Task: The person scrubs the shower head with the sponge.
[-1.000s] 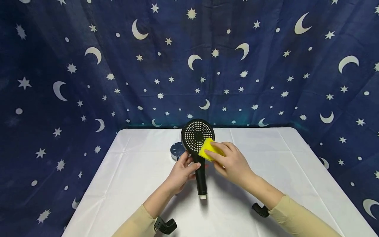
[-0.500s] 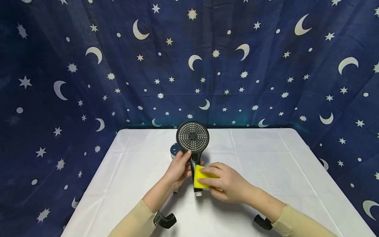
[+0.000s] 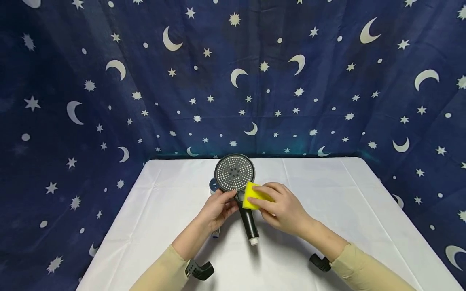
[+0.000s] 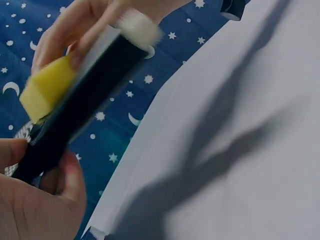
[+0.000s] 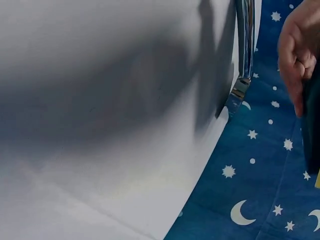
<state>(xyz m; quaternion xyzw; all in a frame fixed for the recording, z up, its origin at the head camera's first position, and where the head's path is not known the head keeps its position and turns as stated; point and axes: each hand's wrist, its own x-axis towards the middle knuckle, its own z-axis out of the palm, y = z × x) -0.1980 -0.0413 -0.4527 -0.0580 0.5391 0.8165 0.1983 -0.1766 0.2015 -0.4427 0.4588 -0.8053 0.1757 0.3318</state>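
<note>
A black shower head (image 3: 234,173) with a dotted spray face is raised above the table, its white-tipped handle pointing down. My left hand (image 3: 215,211) grips it at the neck, thumb at the front. In my right hand (image 3: 285,208) is a yellow sponge (image 3: 251,197), pinched between fingers and thumb and held against the top of the handle. The left wrist view shows the sponge (image 4: 47,90) against the black handle (image 4: 85,95). Only part of the left hand (image 5: 300,50) and the black handle appear at the right wrist view's edge.
A chrome shower head (image 3: 213,186) lies on the white-covered table (image 3: 174,194), partly hidden behind my left hand; its shiny handle (image 5: 246,45) shows in the right wrist view. A dark blue curtain (image 3: 204,81) with moons and stars hangs behind and beside the table.
The sponge went from the spray face down to the lower handle, then back up to the handle's top. The black shower head shifted slightly left and lower, and its handle end swung right.
</note>
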